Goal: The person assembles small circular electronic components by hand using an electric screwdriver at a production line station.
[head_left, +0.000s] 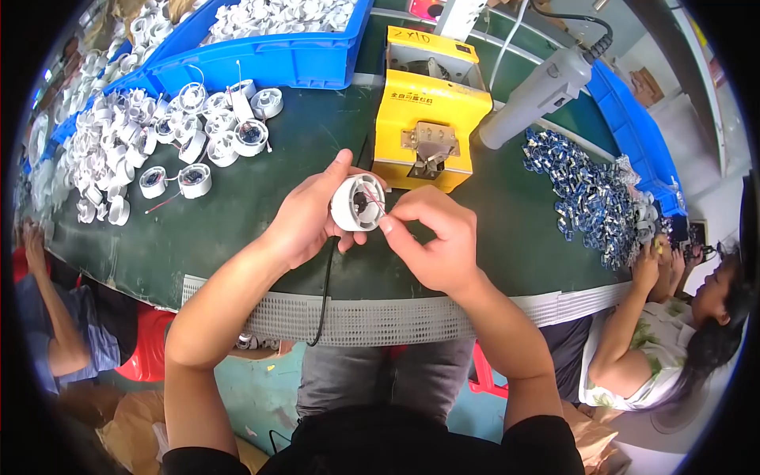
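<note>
My left hand (pixel 299 215) is closed around a white round plastic housing (pixel 343 207), tilted so that its hollow side faces me. Something dark sits inside the housing, and thin red and white wires (pixel 370 195) come out of it. At the housing's right rim, my right hand (pixel 443 241) pinches the wires between thumb and forefinger. Just beyond both hands stands a yellow machine (pixel 423 111) with a metal head (pixel 431 146) at its front. A black cable (pixel 326 293) hangs over the table edge below my left hand.
White housings (pixel 111 154) are heaped at the left, several with wires. Blue bins (pixel 317 67) of white parts stand behind. A grey handheld tool (pixel 538 95) stands right of the machine, near a pile of small blue parts (pixel 586 198). People (pixel 657 340) sit at both sides.
</note>
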Available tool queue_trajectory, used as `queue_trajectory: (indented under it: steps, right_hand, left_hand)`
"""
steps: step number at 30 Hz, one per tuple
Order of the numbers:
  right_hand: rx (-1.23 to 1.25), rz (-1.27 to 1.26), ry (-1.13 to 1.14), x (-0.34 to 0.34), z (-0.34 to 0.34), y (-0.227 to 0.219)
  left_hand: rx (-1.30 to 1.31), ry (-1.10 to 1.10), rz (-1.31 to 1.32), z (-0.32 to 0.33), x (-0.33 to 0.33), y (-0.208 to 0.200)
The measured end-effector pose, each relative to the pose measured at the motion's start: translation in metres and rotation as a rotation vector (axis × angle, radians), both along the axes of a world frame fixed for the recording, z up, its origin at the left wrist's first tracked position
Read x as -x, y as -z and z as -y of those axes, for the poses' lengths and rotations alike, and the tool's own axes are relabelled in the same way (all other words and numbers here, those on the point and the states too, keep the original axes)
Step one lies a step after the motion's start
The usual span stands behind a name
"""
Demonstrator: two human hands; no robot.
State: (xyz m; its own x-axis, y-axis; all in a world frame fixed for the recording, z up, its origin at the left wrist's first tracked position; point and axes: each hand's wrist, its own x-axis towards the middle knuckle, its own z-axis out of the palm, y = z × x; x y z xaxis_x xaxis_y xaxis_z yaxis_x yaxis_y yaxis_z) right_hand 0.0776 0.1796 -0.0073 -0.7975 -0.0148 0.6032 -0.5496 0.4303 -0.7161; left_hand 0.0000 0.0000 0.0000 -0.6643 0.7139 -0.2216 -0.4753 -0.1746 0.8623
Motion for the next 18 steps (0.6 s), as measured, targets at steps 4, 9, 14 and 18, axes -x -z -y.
queue_trajectory:
  steps: [4,9,14,18]
  right_hand:
    - [-0.110,-0.117,0.025,0.0032,-0.0005,0.0001]
    - [-0.181,-0.139,0.023,0.0012,-0.0029,-0.0010]
    - [0.113,0.156,-0.023,-0.0029,0.0012,0.0031]
    - [0.155,0.297,-0.050,0.0006,-0.0053,0.0061]
  left_hand:
    - [0.076,-0.009,-0.004,-0.0055,-0.0022,-0.0028]
    - [0.036,0.005,0.014,-0.0066,-0.0034,-0.0003]
    - [0.034,-0.003,-0.097,-0.0071,-0.0069,0.0018]
    - [-0.015,-0.011,-0.149,-0.0066,-0.0082,0.0047]
